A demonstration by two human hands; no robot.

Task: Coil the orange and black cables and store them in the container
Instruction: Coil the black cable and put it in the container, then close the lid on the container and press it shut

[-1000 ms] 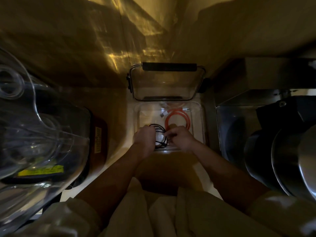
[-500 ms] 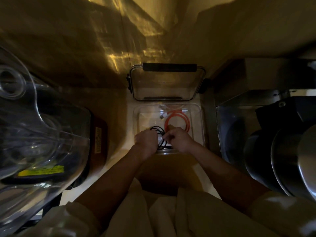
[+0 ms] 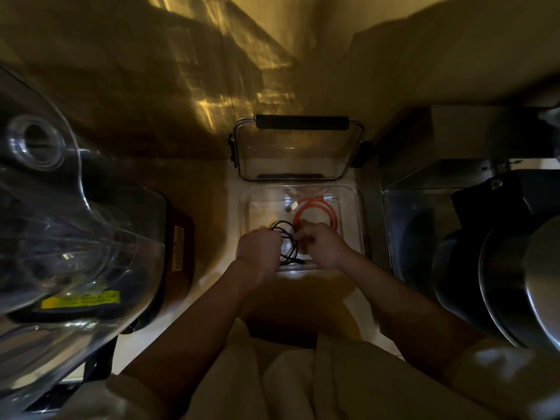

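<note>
Both the left hand [image 3: 258,249] and right hand [image 3: 321,245] grip the black cable [image 3: 287,237], partly hiding its loops.

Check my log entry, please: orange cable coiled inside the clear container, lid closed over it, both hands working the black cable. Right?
Not quite. In the head view the lid stands open behind the container. The orange cable does lie coiled inside, and the left hand and right hand hold the black cable.

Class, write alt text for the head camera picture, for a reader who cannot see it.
Two hands, left hand and right hand, hold a looped black cable over a clear container on a dim counter. A coiled orange cable lies inside it, and the open lid stands behind.
</note>
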